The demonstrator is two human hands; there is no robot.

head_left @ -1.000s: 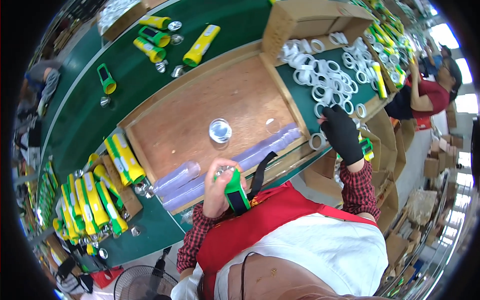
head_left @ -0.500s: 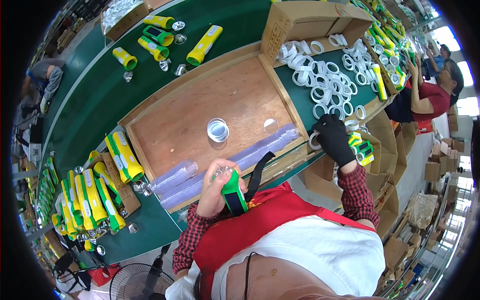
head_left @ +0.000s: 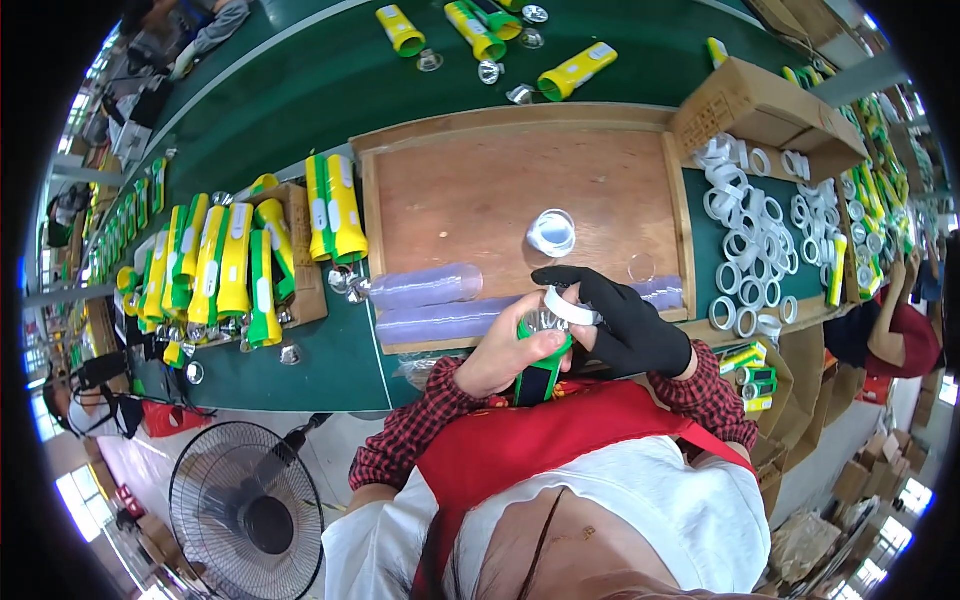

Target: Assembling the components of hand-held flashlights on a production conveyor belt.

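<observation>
My bare left hand [head_left: 490, 360] grips a green flashlight [head_left: 538, 384] just in front of my red apron. A shiny reflector [head_left: 545, 320] sits in the flashlight's upturned head. My right hand [head_left: 635, 328], in a black glove with bare fingertips showing, pinches a white ring [head_left: 569, 308] tilted over that head, and the two hands meet there. Whether the ring touches the flashlight I cannot tell. Just beyond lies a wooden tray [head_left: 520, 170] with long rows of clear bluish discs [head_left: 440, 323] along its near side and a short stack of clear discs [head_left: 551, 233] further in.
White rings [head_left: 745, 250] are heaped right of the tray, near a cardboard box [head_left: 770, 115]. Yellow-green flashlights [head_left: 235, 265] crowd the left; others lie at the back beside loose reflectors [head_left: 489, 72]. A fan [head_left: 250, 510] stands lower left. A co-worker [head_left: 905, 325] is at the far right.
My right hand has come from the ring heap to the flashlight, bringing a white ring. My left hand still holds the flashlight. The whole view has turned and shifted.
</observation>
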